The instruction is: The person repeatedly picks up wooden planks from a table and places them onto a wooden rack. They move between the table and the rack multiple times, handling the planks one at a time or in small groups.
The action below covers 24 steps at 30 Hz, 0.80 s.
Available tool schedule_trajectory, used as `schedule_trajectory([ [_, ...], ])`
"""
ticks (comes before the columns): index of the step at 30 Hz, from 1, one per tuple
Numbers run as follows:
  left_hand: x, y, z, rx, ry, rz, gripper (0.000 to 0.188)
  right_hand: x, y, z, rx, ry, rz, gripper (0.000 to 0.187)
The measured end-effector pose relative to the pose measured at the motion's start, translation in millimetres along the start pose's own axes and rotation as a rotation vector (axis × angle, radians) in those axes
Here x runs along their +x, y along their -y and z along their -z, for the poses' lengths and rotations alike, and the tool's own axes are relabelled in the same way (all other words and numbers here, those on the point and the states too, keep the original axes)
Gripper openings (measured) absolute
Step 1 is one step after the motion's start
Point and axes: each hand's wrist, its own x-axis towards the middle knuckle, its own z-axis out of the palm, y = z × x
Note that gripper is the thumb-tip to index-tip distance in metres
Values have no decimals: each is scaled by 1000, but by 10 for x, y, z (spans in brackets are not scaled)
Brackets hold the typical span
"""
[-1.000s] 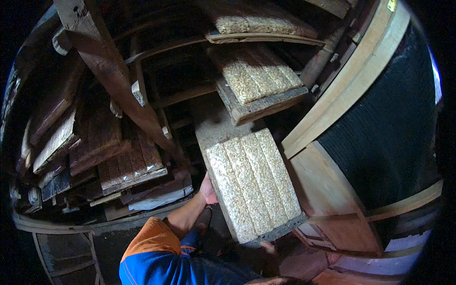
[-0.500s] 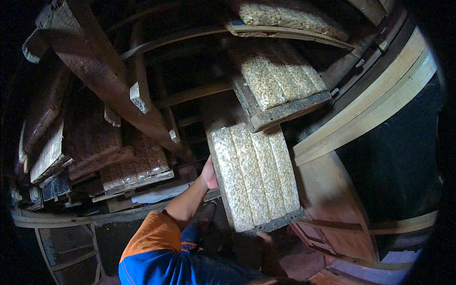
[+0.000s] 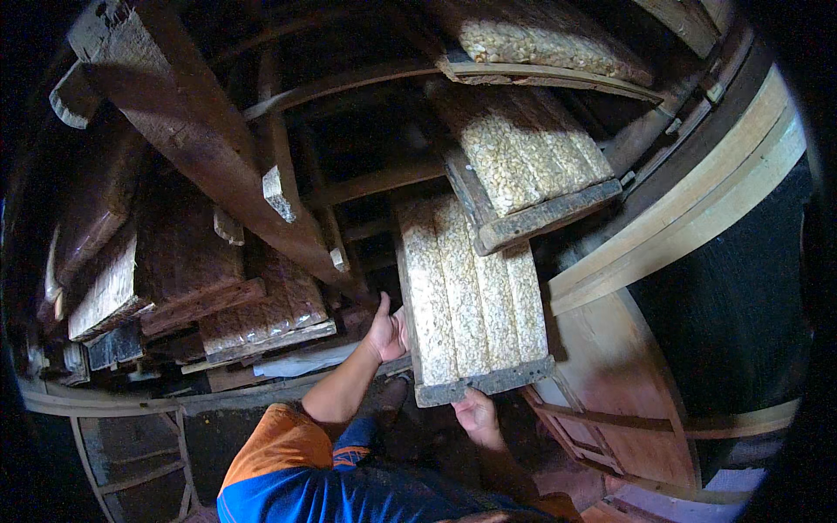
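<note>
A wooden tray of tempeh (image 3: 471,305), pale bean slabs lying side by side in long rows, slants away from me. Its far end goes in beneath a higher tray. My right hand (image 3: 476,411) grips the dark wooden front edge (image 3: 484,382), thumb on top and fingers underneath. Beside the tray's left side is my left hand (image 3: 386,333), thumb stretched upward and fingers loosely spread at the edge; their tips are partly hidden. Just above, a second tray of tempeh (image 3: 536,166) rests with its front end jutting toward me.
Another tempeh slab (image 3: 549,48) lies on a shelf higher up. A thick slanting beam (image 3: 187,131) with protruding rail ends runs across the upper left. Loaded trays (image 3: 266,305) fill the left rack. A pale curved plank (image 3: 680,192) borders the right, above a wooden panel (image 3: 602,357).
The tray has slid farther in under the upper tray and its front end has straightened. My right hand has come into clear view on the front edge. My left thumb has lifted.
</note>
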Motion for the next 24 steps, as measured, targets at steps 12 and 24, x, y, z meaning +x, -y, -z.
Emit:
schedule_trajectory([
  [12, -272, -27, -173, 292, -143, -268, 94, 478, -102, -530, 34, 20, 33, 44],
  [24, -81, -354, -350, 486, -219, -340, 96, 1076, 165, -1102, 0, 13, 87, 39],
])
